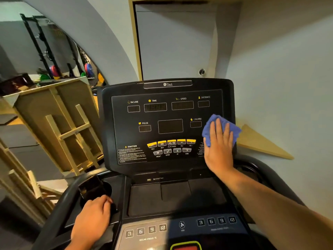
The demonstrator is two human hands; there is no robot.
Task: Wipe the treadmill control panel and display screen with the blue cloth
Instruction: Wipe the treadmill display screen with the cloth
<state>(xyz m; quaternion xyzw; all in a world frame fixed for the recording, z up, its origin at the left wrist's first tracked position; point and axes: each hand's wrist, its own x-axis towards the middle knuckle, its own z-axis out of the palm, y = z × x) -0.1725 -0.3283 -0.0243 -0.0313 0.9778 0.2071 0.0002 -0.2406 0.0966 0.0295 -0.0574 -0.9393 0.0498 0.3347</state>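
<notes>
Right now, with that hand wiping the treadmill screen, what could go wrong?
1. The right hand presses the blue cloth flat on the display panel, near the yellow buttons; a sweep leftward might press one.
2. The left hand rests beside a dark phone-like object propped in the cup holder; a nudge might tip it out.

Two bare forearms, no sleeves, hands [219,148] ungloved, no jewellery

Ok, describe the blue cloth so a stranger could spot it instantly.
Find the black treadmill console standing upright in the middle of the view. At its right edge, beside the CALORIE window, the right hand presses flat on the blue cloth. It is the only soft, bright blue thing against the dark panel.
</notes>
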